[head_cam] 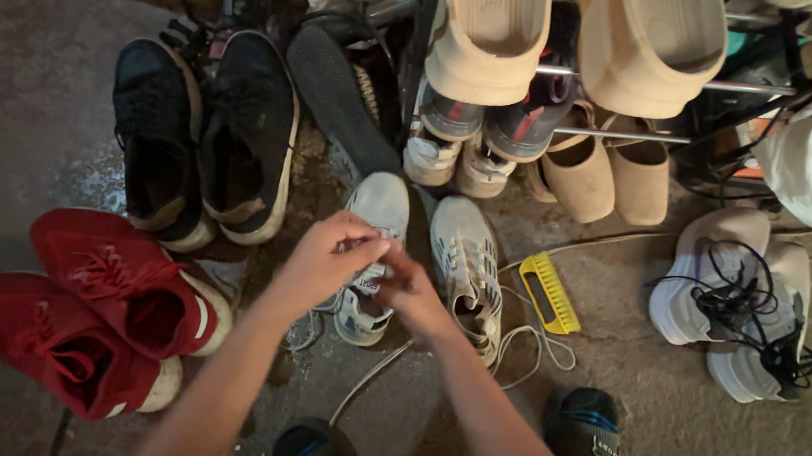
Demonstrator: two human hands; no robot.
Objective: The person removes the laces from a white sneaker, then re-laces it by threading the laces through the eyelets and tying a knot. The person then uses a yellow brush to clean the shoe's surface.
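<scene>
Rough grey concrete floor point(21, 67), stained and damp-looking in patches, carries every shoe in view. Over it, the left hand point(322, 261) has its fingers point(364, 246) pressed together in a pinch on the lacing of the left white sneaker point(379, 217), which lies just in front of the person at the middle of the floor. The right hand point(412, 294) meets it there, fingers curled onto the same spot; exactly what they grip cannot be told. Just beside lies the right white sneaker point(467, 265), its loose white lace point(535, 344) trailing across the concrete. A yellow brush point(550, 293) rests near that lace. Left of the hands sit red sneakers point(96, 311), and beyond them black sneakers point(204, 136). To the right, well apart, stand pale sneakers point(721, 291) with tangled black laces. At the back, a metal shoe rack point(633, 77) holds beige slippers point(557, 33). Dark sandals point(590, 438) show at the bottom edge.
</scene>
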